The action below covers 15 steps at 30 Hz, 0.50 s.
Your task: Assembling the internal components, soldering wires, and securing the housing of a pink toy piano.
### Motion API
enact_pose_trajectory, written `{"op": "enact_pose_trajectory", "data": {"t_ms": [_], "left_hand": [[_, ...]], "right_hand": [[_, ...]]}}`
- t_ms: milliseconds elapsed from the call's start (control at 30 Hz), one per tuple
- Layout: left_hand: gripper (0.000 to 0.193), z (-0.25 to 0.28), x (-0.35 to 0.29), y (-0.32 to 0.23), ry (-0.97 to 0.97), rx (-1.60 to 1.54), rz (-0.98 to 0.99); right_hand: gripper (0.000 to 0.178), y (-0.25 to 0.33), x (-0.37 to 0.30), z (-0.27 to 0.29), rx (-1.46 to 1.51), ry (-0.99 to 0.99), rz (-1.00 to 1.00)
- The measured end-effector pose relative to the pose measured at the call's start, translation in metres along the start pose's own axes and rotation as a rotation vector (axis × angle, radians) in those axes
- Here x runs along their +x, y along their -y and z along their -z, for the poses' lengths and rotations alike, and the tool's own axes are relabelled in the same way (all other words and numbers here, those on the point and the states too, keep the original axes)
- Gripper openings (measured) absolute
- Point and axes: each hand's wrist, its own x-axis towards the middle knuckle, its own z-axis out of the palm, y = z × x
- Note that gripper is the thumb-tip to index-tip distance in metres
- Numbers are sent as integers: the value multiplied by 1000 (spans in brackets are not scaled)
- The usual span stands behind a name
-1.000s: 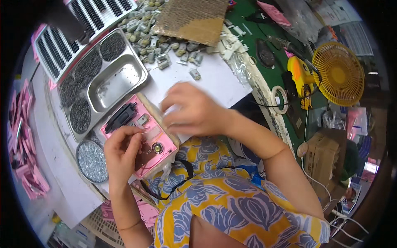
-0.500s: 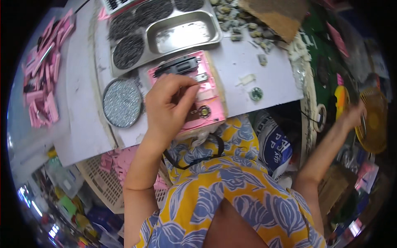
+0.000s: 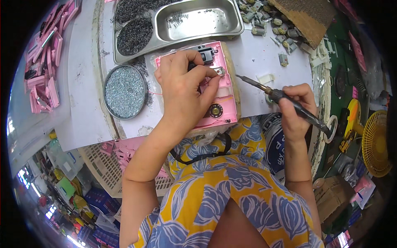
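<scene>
In the head view, see a shallow pink rectangular plastic casing (image 3: 232,95) lying open side up near the near edge of the white-topped table (image 3: 82,120), partly under the left hand (image 3: 184,82). Inside, toward the far right, find a small silver metal block (image 3: 221,72); nearer, a round black part with a gold-coloured centre (image 3: 216,110). Beside the silver block, note left thumb and forefinger tips close together; cannot tell a firm grip from light contact. With the right grip, holds a slim black-handled soldering iron (image 3: 265,89) in the right hand (image 3: 295,109), dark tip aimed left, just right of the casing and apart from the silver block.

To do this well, by judgement: steady the silver block first, then approach from the right, passing well clear of left fingertips and pink walls, likely to soften under heat. Brace the right wrist for small motions; touch briefly, then lift away rightward. Mind the thin red wire (image 3: 155,93) left of the casing, and avoid nudging the round metal dish of silvery pieces (image 3: 104,94) farther left.
</scene>
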Motion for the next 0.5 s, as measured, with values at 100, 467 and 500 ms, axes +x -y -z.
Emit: {"op": "enact_pose_trajectory", "data": {"t_ms": [100, 467, 500], "left_hand": [[14, 0, 0, 0, 6, 27, 2], [14, -1, -2, 1, 16, 50, 8], [14, -1, -2, 1, 16, 53, 9]], "right_hand": [[26, -3, 2, -8, 4, 57, -34], [26, -10, 2, -18, -30, 84, -67], [27, -10, 2, -18, -30, 76, -69]]}}
